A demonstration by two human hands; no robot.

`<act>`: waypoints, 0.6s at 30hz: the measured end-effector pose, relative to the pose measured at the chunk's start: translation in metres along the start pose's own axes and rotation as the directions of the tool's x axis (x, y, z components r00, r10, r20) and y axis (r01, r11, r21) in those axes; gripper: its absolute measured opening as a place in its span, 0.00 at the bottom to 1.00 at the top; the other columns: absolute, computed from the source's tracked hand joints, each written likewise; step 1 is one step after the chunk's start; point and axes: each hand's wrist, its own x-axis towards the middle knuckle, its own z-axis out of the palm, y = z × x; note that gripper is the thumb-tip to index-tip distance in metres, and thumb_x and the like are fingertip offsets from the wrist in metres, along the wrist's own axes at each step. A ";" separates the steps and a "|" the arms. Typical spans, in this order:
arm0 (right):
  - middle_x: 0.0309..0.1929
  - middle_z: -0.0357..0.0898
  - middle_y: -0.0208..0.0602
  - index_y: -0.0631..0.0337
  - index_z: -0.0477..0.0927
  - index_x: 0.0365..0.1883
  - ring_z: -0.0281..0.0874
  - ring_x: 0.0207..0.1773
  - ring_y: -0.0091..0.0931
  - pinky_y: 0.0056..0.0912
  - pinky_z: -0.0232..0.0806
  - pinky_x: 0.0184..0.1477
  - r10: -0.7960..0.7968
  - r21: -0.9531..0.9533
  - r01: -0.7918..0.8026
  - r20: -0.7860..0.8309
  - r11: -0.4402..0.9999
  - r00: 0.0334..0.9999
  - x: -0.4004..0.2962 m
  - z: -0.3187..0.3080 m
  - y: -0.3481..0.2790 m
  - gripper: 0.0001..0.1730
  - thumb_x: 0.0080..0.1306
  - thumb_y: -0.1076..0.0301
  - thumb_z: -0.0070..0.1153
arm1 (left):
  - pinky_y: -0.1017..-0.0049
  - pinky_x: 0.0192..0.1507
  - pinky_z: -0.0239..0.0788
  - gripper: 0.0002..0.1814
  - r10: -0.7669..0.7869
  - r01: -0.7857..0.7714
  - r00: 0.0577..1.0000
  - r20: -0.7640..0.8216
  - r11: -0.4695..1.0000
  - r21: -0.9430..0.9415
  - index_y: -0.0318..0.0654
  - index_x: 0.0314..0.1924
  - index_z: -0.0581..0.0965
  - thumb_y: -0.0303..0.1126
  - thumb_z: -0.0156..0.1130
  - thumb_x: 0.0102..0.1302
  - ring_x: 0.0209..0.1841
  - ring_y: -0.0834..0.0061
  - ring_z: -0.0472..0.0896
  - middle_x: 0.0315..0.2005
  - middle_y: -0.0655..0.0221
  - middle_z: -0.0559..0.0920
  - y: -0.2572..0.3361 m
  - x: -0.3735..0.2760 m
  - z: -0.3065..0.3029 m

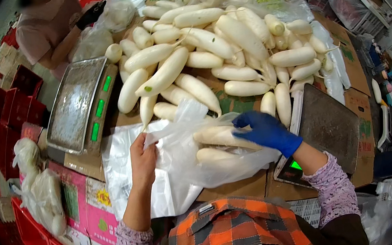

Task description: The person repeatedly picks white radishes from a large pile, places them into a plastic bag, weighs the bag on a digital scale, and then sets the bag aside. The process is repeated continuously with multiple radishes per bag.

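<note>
My bare left hand [143, 155] pinches the open edge of a clear plastic bag [178, 156] at its left side. Inside the bag lie white radishes [217, 135], at least two of them showing through the film. My right hand [267, 132], in a blue glove, rests with curled fingers at the bag's right part, against the end of the upper radish; whether it grips the radish or the film I cannot tell. A stack of flat plastic bags [141, 200] lies under my left hand. Beyond both hands rises a large heap of white radishes [203, 48].
A scale [73, 103] with green displays stands at the left, a second scale [329, 128] at the right by my right forearm. Bagged radishes [43, 192] lie on a pink carton [86, 205] at the left. Two other people work across the cardboard-covered table [358, 104].
</note>
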 end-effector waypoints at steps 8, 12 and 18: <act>0.45 0.79 0.49 0.63 0.72 0.56 0.79 0.46 0.41 0.40 0.70 0.48 -0.428 -0.495 0.145 -0.526 0.857 0.735 0.176 -0.033 0.068 0.30 0.61 0.54 0.60 | 0.83 0.38 0.65 0.06 0.053 -0.057 0.994 0.098 0.998 0.038 0.34 0.37 0.76 0.20 0.57 0.58 0.32 0.87 0.73 0.30 0.76 0.79 0.025 0.001 0.009; 0.47 0.78 0.54 0.64 0.62 0.64 0.77 0.50 0.45 0.43 0.69 0.51 -0.047 -0.526 -0.146 -0.335 0.838 0.941 0.222 -0.026 0.045 0.41 0.58 0.52 0.63 | 0.82 0.39 0.65 0.07 -0.024 0.033 0.980 0.199 0.998 -0.046 0.32 0.38 0.77 0.21 0.61 0.58 0.33 0.86 0.74 0.30 0.76 0.79 0.042 -0.007 0.009; 0.51 0.77 0.38 0.65 0.73 0.58 0.74 0.52 0.27 0.30 0.64 0.56 0.241 0.571 -0.191 -0.013 0.798 0.970 0.147 -0.061 0.000 0.35 0.61 0.46 0.58 | 0.83 0.28 0.56 0.11 -0.019 0.149 0.938 0.346 0.924 -0.352 0.32 0.40 0.78 0.31 0.50 0.70 0.22 0.87 0.65 0.20 0.77 0.73 0.030 -0.014 -0.007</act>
